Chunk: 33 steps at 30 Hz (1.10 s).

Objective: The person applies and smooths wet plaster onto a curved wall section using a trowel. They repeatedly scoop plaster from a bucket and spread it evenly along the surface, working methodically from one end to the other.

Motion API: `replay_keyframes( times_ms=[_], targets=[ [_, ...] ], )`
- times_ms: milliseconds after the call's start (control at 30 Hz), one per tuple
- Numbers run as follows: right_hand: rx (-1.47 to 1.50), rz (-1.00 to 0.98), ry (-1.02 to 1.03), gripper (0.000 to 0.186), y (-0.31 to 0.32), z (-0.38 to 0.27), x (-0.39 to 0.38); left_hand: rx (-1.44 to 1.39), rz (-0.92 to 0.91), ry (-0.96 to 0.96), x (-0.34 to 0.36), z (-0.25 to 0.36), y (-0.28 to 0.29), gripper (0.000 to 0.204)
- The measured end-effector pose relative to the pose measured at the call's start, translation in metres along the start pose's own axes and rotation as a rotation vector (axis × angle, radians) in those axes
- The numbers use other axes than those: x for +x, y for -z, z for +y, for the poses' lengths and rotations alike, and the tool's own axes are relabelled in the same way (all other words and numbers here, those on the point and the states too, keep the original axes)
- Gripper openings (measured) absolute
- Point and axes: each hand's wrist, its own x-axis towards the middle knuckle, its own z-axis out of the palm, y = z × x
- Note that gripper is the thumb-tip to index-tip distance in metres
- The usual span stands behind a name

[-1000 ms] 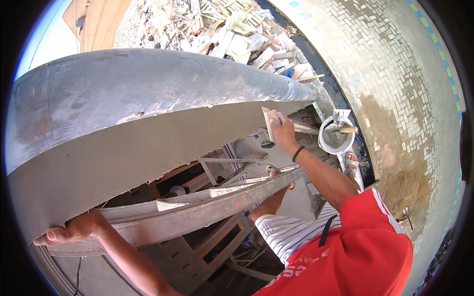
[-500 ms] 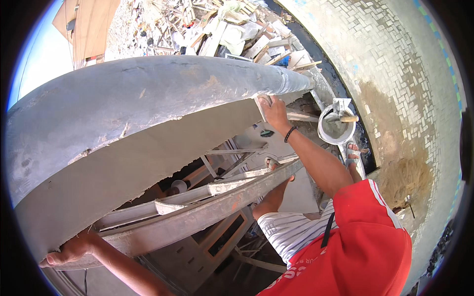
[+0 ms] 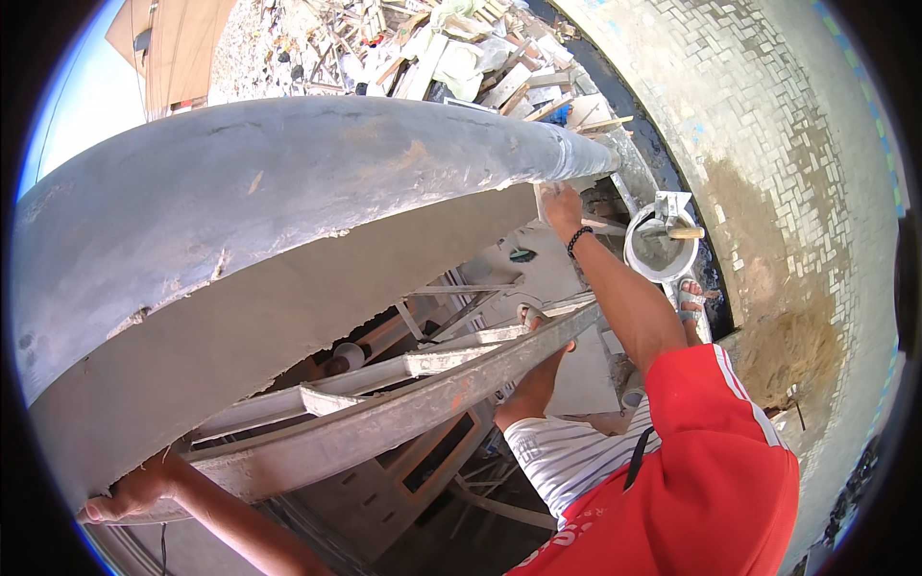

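My right hand [image 3: 562, 206] is closed around a pale flat plastering float [image 3: 540, 200]. The float is pressed to the grey plastered face [image 3: 317, 288] under a thick rounded grey ledge [image 3: 317, 144], near the ledge's far right end. At the lower left, my left hand [image 3: 139, 488] is at the ragged bottom edge of the plaster, by the end of a plaster-spattered beam [image 3: 384, 437]. Its thumb points left. The other fingers are mostly hidden, and I cannot make out what they grip.
A white bucket [image 3: 630, 257] of grey mix stands right of me, with a wooden-handled trowel [image 3: 686, 232] across its rim. My sandalled feet stand on narrow supports above a drop. Beyond lie a debris heap [image 3: 461, 67], a sand patch [image 3: 792, 355] and brick paving [image 3: 740, 77].
My right hand has slid the float to the right along the plastered face, toward the ledge's far end. The left hand stays in place. The view has shifted slightly.
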Motion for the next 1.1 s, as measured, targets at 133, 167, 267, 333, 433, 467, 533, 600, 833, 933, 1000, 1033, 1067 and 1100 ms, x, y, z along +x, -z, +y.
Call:
replay_keyframes(
  times_ms=[133, 167, 267, 333, 433, 467, 533, 600, 833, 933, 1000, 1033, 1067, 1100],
  targets=[
    [0.156, 0.045, 0.218, 0.043, 0.006, -0.044, -0.031, -0.177, 0.057, 0.195, -0.012, -0.004, -0.015, 0.037],
    [0.207, 0.071, 0.318, 0.04, 0.002, -0.064, -0.027, -0.233, 0.05, 0.253, 0.001, -0.035, -0.003, 0.046],
    [0.202, -0.067, 0.366, 0.043, 0.018, -0.097, -0.058, -0.299, 0.029, 0.341, -0.003, -0.04, 0.006, 0.055],
    [0.203, -0.054, 0.428, 0.045, 0.03, -0.094, -0.086, -0.258, 0.014, 0.317, -0.005, -0.035, 0.004, 0.053],
    [0.229, 0.069, 0.493, 0.045, 0.038, -0.053, -0.099, -0.138, 0.015, 0.267, -0.003, -0.03, 0.007, 0.048],
    [0.207, 0.039, 0.388, 0.045, 0.038, -0.038, -0.087, -0.145, 0.048, 0.288, -0.008, -0.014, -0.005, 0.047],
    [0.243, -0.002, 0.302, 0.045, 0.041, -0.036, -0.088, -0.1, 0.042, 0.265, -0.015, 0.008, -0.012, 0.045],
    [0.36, -0.029, 0.345, 0.045, 0.048, -0.063, -0.117, 0.003, -0.026, 0.193, -0.019, 0.013, -0.012, 0.045],
    [0.046, -0.069, 0.283, 0.041, 0.04, -0.08, -0.054, -0.231, 0.01, 0.284, -0.009, 0.0, -0.009, 0.046],
    [0.139, -0.017, 0.167, 0.045, 0.027, -0.025, -0.046, -0.214, 0.032, 0.28, -0.01, 0.004, -0.014, 0.045],
    [0.246, 0.007, 0.3, 0.048, 0.028, -0.023, -0.07, -0.186, 0.027, 0.283, -0.013, 0.002, -0.011, 0.042],
    [0.26, -0.007, 0.431, 0.049, 0.035, -0.046, -0.093, -0.179, 0.043, 0.31, -0.015, 0.0, -0.008, 0.041],
    [0.278, -0.014, 0.558, 0.051, 0.04, -0.064, -0.108, -0.181, 0.059, 0.336, -0.016, 0.002, -0.007, 0.04],
    [0.293, 0.004, 0.558, 0.05, 0.037, -0.074, -0.098, -0.195, 0.07, 0.355, -0.014, 0.006, -0.007, 0.038]
  ],
)
